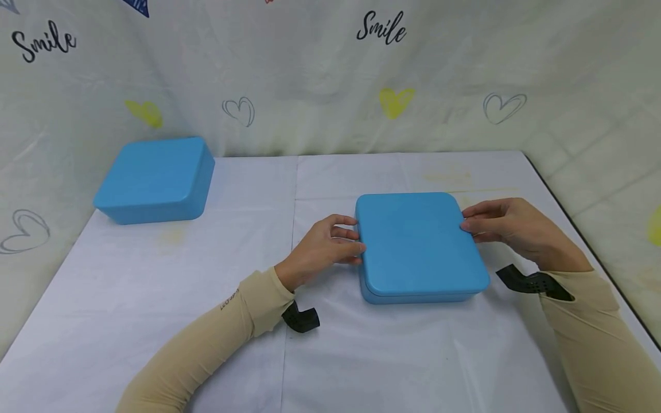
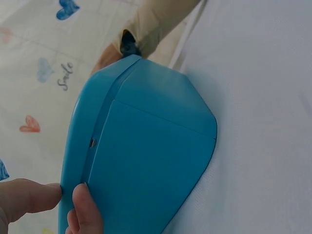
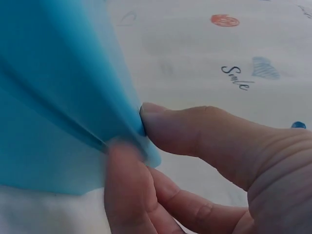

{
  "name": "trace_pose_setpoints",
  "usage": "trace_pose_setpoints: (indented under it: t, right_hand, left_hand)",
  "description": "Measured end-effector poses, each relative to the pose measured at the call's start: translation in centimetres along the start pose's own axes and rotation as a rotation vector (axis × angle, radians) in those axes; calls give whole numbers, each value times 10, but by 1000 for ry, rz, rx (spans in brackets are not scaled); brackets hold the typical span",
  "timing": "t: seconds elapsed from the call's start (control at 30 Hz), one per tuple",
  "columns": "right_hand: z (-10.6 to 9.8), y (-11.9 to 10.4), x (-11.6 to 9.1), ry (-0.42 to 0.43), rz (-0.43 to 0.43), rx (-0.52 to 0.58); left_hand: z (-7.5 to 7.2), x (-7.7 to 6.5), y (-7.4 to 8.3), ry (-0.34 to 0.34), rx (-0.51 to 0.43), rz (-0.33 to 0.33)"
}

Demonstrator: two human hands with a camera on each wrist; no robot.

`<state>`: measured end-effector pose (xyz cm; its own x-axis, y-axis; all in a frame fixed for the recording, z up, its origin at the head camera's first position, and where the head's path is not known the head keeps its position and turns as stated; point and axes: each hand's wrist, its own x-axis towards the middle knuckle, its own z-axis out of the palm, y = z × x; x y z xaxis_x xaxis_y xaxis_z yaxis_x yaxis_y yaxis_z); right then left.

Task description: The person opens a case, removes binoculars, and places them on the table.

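A blue box with rounded corners lies lid up on the white-covered table, right of centre. My left hand grips the lid at its left side. In the left wrist view the thumb presses the lid's outer face while a finger sits at the seam below it. At the right side, my right hand pinches the lid's edge. The right wrist view shows that thumb on the rim and a blurred fingertip at the seam underneath. The box's contents are hidden.
A second blue box stands at the table's back left corner. Behind the table hangs a pale cloth printed with hearts and lettering. Black straps stick out at both wrists.
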<state>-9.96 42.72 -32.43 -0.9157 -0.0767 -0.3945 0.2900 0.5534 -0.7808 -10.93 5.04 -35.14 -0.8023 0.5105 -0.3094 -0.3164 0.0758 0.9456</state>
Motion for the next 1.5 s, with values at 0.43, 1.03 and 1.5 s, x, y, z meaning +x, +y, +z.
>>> trace_pose_setpoints:
  t: [0.43, 1.03, 1.5]
  right_hand:
    - [1, 3, 3, -12, -16, 30]
    - [2, 1, 3, -27, -38, 18]
    - [-1, 4, 5, -81, -8, 91]
  left_hand:
    - [0, 1, -1, 7, -15, -15]
    - [0, -1, 3, 3, -18, -45]
    - [2, 0, 0, -12, -20, -36]
